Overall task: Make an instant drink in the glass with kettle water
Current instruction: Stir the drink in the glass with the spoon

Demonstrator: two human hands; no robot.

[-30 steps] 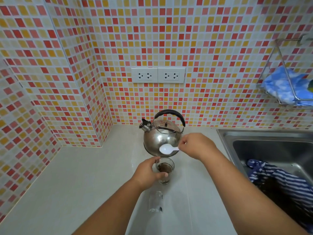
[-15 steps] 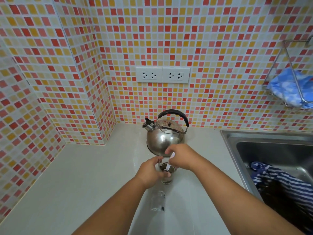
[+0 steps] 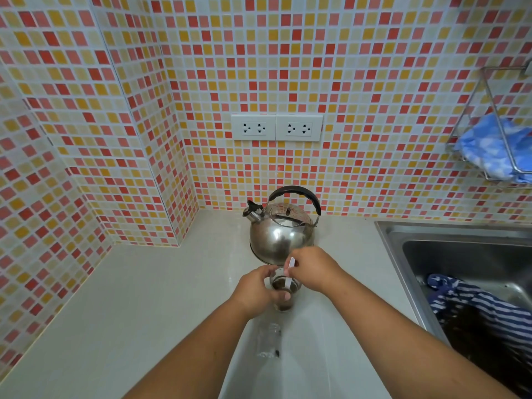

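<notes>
A small clear glass (image 3: 284,295) with dark brown liquid stands on the pale counter (image 3: 144,312). My left hand (image 3: 256,289) wraps around its left side. My right hand (image 3: 312,269) pinches the handle of a white plastic spoon (image 3: 289,272), whose bowl end dips into the glass. Just behind the glass sits a steel kettle (image 3: 280,231) with a black handle, spout pointing left.
An empty clear plastic sachet (image 3: 269,341) lies on the counter near me. A steel sink (image 3: 460,254) at the right holds a striped cloth (image 3: 475,306). A wire rack (image 3: 495,145) with blue cloth hangs on the tiled wall. Two wall sockets (image 3: 276,127) sit above the kettle.
My right hand brought the spoon down from level in front of the kettle into the glass. The left hand stayed on the glass. The view shifted slightly downward.
</notes>
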